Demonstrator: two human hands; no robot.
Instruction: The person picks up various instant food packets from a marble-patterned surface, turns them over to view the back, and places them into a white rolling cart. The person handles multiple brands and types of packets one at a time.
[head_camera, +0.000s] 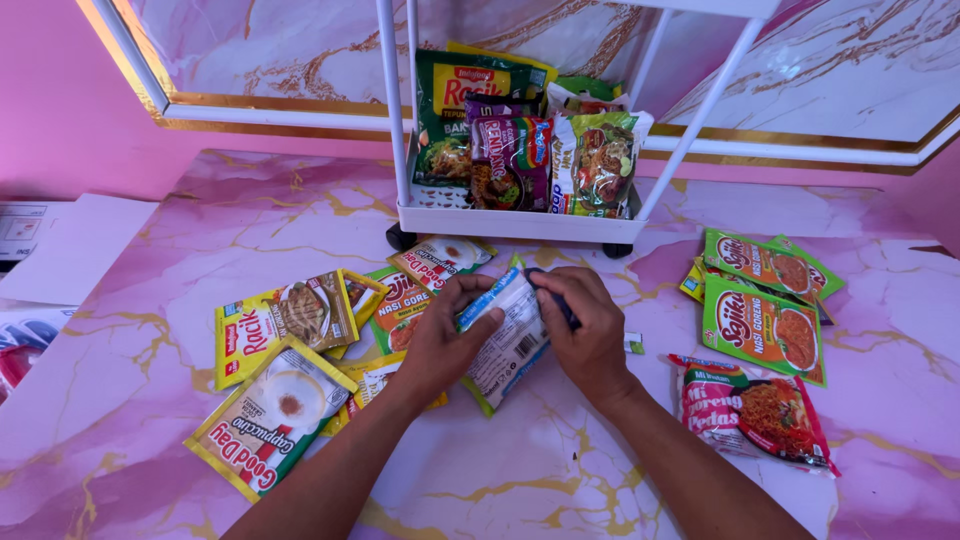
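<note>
White foil sachet (508, 340), probably light and crinkly, is pinched by left hand (440, 345) at nine o'clock and right hand (590, 335) at three.

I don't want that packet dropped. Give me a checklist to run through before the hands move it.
1. Left hand grips the white packet: ok.
2. Right hand on the packet's other edge: ok.
3. Packet sealed: cannot tell, fingers cover its top.
4. Free room in the white cart tray: not ok, packets fill it.
5. Bare tabletop near the hands: ok.
6. Dark thing under the right fingers: cannot tell.
</note>
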